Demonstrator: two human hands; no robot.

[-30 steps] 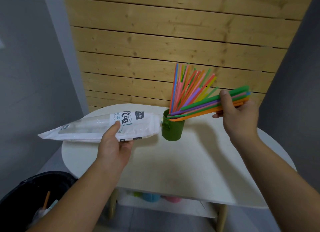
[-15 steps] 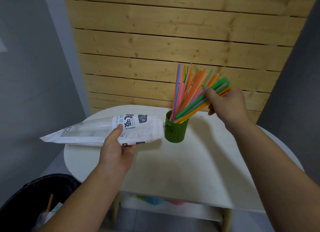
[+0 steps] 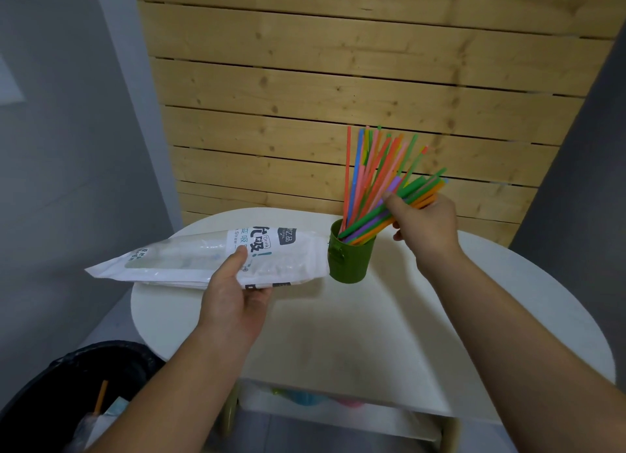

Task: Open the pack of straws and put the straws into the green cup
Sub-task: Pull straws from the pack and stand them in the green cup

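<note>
The left hand (image 3: 233, 303) grips the pack (image 3: 189, 261) over the counter (image 3: 372, 334), just left of the green cup (image 3: 350, 261). The right hand (image 3: 430, 229) pinches a bundle of straws (image 3: 372, 220) in its fingers (image 3: 393, 202); they slant down-left, lower ends inside the cup.

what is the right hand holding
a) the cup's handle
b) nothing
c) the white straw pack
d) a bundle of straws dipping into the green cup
d: the right hand pinches a bundle of straws whose lower ends sit in the green cup; the pack is in the left hand.
</note>
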